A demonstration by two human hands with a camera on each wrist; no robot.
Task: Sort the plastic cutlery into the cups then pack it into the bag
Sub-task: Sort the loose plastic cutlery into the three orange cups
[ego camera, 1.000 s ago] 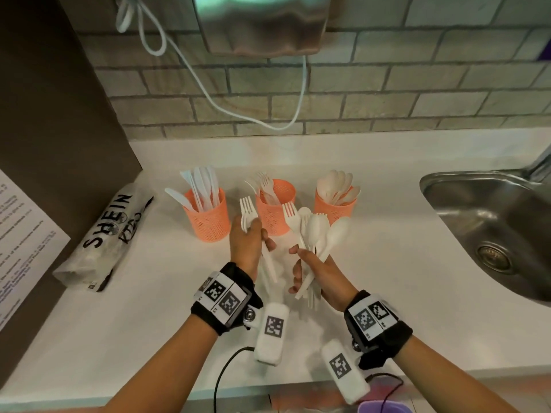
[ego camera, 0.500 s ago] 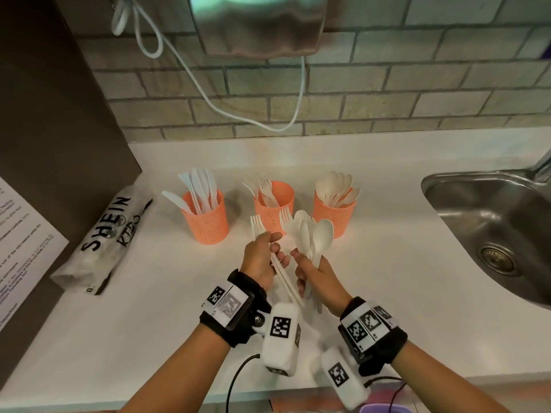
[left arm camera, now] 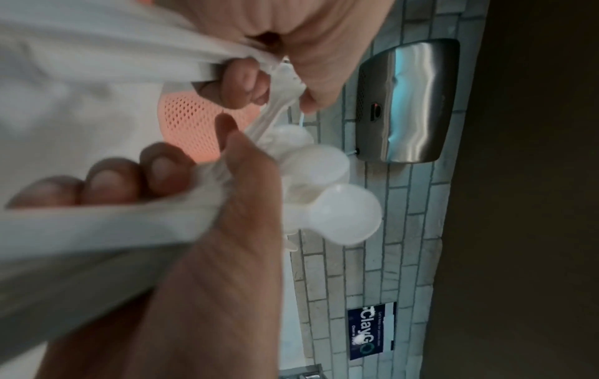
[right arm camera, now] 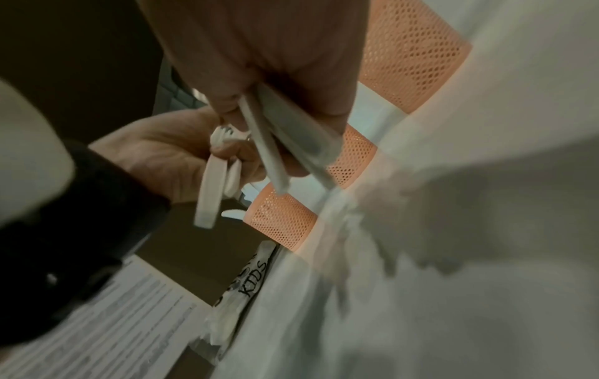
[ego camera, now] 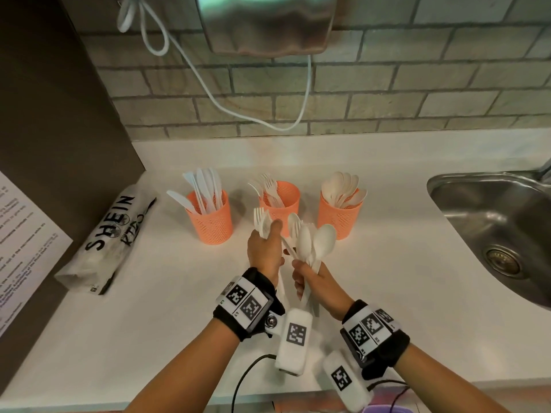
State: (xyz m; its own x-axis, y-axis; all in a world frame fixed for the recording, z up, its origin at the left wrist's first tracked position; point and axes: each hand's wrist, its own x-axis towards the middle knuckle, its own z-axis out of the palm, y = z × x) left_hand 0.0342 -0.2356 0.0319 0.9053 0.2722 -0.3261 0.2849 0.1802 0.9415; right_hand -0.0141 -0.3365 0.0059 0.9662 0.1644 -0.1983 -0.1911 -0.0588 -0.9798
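Now, from the head view, the left hand [ego camera: 264,248] grips two forks [ego camera: 261,224], one more than a second ago, held just in front of the middle fork cup [ego camera: 280,201]. The right hand [ego camera: 313,278] clasps the mixed bunch of spoons and forks [ego camera: 313,242] right of that cup; the SHEIN bag [ego camera: 110,236] lies well left of it, unpacked. In the left wrist view, right-hand fingers [left arm camera: 107,184] wrap the spoon handles. In the right wrist view, the left hand pinches fork handles [right arm camera: 210,189]. Sorting likely continues with a drop into the fork cup.
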